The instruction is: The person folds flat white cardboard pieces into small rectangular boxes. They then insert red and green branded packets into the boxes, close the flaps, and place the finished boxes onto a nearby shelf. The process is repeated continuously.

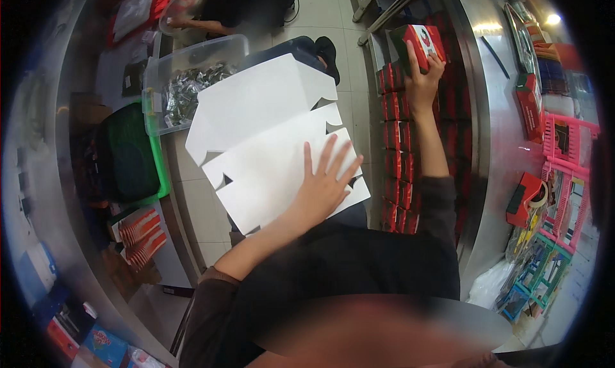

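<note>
Across my lap lies a white die-cut cardboard box blank (256,156), unfolded, with notches and flaps along its edges. My left hand (323,185) rests flat on it with the fingers spread. Out to the right, my right hand (423,83) grips a small red, green and white box (419,41). Below that box, rows of similar red and dark green boxes (398,166) are packed on a shelf under the steel counter. My right hand is at the far end of those rows; whether the held box touches them I cannot tell.
A clear plastic tub (198,51) of small silvery packets stands at far left, near a green-rimmed crate (160,156). Another person's arm (205,26) shows beyond it. On the right steel counter (506,112) are a tape dispenser (525,198) and pink baskets (567,144).
</note>
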`<state>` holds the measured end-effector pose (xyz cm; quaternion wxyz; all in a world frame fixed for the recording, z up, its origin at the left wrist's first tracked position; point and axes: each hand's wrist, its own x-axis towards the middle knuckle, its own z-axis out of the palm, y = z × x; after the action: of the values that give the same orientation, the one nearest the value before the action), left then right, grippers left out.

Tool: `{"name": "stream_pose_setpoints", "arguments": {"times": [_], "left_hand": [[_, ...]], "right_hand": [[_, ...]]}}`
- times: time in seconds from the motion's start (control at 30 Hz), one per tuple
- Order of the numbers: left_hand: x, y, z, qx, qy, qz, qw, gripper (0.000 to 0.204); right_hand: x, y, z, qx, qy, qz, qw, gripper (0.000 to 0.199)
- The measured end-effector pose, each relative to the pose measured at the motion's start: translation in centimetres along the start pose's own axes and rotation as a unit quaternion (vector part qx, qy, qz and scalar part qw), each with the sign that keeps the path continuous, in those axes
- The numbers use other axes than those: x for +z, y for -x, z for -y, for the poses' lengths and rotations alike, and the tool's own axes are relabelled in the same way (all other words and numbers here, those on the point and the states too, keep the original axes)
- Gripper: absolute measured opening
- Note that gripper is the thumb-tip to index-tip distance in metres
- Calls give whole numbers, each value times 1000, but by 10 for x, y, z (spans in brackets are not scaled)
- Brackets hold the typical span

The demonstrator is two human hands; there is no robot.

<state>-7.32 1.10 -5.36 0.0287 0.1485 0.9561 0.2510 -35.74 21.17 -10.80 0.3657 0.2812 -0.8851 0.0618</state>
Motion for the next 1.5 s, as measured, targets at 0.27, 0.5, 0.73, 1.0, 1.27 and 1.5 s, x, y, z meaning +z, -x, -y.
{"name": "stream_pose_setpoints", "arguments": {"times": [0.27,0.5,0.73,1.0,1.27,1.5], "left_hand": [[31,-10,12,76,-44,38,995,83],[30,-9,17,96,-33,35,994,75],[24,-2,19,141,-68,-17,988,60],[10,22,17,126,-74,-58,988,42],[0,44,-3,-92,239,-167,952,15],[25,22,-5,-236,391,-251,853,28]], "right_hand": [[78,49,-96,99,281,203,933,82],[59,52,-77,87,382,308,867,82],[58,34,-72,110,379,303,868,74],[-10,25,14,105,38,179,977,45],[-146,52,124,248,-710,409,517,16],[-128,102,141,295,-704,349,544,30]]}}
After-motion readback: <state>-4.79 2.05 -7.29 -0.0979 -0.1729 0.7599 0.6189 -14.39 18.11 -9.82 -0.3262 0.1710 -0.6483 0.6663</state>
